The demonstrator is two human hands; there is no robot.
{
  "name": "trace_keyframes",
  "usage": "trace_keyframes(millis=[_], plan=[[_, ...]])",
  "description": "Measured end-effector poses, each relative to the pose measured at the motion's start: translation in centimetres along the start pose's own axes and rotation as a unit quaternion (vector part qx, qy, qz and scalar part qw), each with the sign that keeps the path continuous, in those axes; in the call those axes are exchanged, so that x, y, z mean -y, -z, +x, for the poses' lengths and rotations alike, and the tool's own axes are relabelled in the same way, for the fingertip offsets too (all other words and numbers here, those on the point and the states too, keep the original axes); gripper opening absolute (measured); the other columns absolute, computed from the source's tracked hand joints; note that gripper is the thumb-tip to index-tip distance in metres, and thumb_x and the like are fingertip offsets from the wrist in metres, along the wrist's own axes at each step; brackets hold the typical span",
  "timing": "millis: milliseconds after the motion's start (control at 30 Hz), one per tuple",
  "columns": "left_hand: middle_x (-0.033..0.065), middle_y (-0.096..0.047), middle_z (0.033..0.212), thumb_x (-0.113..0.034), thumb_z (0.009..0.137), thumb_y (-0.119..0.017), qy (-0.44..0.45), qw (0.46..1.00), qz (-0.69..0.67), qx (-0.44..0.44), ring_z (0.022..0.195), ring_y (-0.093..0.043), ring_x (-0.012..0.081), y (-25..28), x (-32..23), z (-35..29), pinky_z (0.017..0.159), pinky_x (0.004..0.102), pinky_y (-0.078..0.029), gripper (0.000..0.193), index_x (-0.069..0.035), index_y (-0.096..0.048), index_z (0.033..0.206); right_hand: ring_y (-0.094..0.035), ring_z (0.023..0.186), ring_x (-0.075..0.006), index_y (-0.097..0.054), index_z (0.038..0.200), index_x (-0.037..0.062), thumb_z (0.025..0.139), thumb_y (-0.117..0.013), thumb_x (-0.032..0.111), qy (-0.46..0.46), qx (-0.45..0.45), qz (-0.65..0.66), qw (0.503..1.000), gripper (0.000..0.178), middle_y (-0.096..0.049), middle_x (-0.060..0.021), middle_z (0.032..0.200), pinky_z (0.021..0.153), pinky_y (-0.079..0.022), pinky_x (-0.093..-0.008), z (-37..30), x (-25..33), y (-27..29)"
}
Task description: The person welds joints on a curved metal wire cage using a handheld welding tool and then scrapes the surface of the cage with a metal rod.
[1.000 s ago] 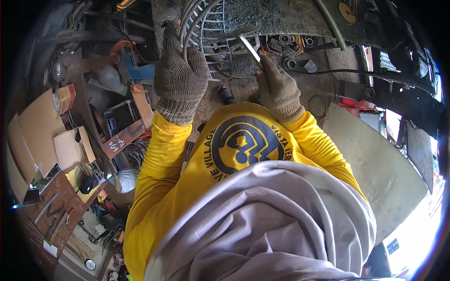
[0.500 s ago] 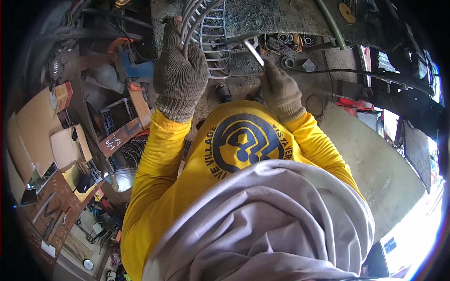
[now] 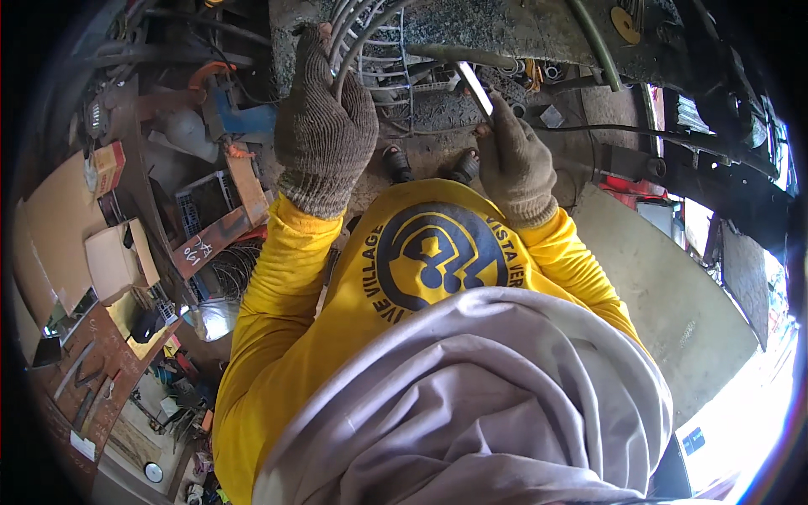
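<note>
My left hand [image 3: 326, 126], in a brown knitted glove, is closed on a rounded metal grille [image 3: 364, 40] of bent rods and thin cross wires. The grille stands at the top centre, its upper end cut off by the picture's edge. To its right my right hand [image 3: 518, 164], gloved too, is wrapped round the shiny metal handle of a chipping hammer [image 3: 475, 89]. The hammer's long, narrow dark head lies crosswise, just right of the grille's wires. Whether the head's left tip touches them I cannot tell.
A rough dark worktop [image 3: 522, 25] spans the top, with a pipe [image 3: 594, 46] on it. Metal rings and small parts lie below its edge. A big grey sheet [image 3: 665, 303] leans at right. Cardboard boxes [image 3: 118, 261] and a tool-strewn brown board [image 3: 101, 379] are at left.
My right hand has moved slightly right and down. The hammer's head has swung up and right, away from the grille's wires. My left hand keeps its grip on the grille.
</note>
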State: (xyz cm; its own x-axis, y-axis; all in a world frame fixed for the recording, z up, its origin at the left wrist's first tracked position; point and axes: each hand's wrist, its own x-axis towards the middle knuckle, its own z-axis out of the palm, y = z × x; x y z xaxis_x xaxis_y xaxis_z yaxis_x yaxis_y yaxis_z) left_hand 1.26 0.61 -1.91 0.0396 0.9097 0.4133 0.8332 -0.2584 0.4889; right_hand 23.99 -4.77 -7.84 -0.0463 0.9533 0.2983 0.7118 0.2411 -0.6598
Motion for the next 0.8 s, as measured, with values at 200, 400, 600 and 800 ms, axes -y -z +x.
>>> trace_keyframes(millis=[200,400,600,800], plan=[[0.0256,-0.059,0.132,-0.019,0.094,-0.063,-0.013,1.000,0.015,-0.003,0.119,-0.063,0.0371,0.0,0.4,-0.2,0.100,0.0401,-0.051,0.057,0.003,-0.044,0.144,-0.070,0.081,-0.0374,-0.056,0.139,0.0123,0.095,-0.063,0.020,-0.037,0.049,-0.039,0.997,0.045,-0.070,-0.0216,0.097,0.068,-0.056,-0.0444,0.9,-0.4,-0.1],[0.0246,-0.060,0.132,-0.019,0.094,-0.064,-0.003,1.000,0.014,0.002,0.119,-0.064,0.0352,-0.1,0.2,-0.4,0.096,0.0391,-0.053,0.058,0.002,-0.044,0.144,-0.070,0.074,-0.0369,-0.057,0.138,0.0142,0.094,-0.065,0.021,-0.042,0.072,-0.088,0.993,0.046,-0.069,-0.0197,0.092,0.064,-0.056,-0.0449,-0.2,-0.8,-1.5],[0.0233,-0.062,0.129,-0.018,0.094,-0.063,-0.042,0.998,0.027,-0.039,0.113,-0.067,0.0345,-0.5,0.9,-0.1,0.093,0.0382,-0.054,0.057,0.000,-0.044,0.144,-0.071,0.084,-0.0368,-0.059,0.136,0.0109,0.092,-0.067,0.015,-0.015,0.010,-0.031,0.999,0.044,-0.071,-0.0198,0.102,0.069,-0.057,-0.0425,0.8,0.0,-0.4],[0.0245,-0.060,0.132,-0.017,0.094,-0.062,-0.028,0.999,-0.001,-0.025,0.116,-0.065,0.0350,-0.6,1.1,-0.6,0.096,0.0391,-0.053,0.056,0.001,-0.043,0.144,-0.072,0.085,-0.0348,-0.059,0.136,0.0111,0.091,-0.069,0.014,-0.061,0.040,-0.037,0.997,0.046,-0.071,-0.0190,0.101,0.069,-0.057,-0.0423,1.1,0.7,0.6]])
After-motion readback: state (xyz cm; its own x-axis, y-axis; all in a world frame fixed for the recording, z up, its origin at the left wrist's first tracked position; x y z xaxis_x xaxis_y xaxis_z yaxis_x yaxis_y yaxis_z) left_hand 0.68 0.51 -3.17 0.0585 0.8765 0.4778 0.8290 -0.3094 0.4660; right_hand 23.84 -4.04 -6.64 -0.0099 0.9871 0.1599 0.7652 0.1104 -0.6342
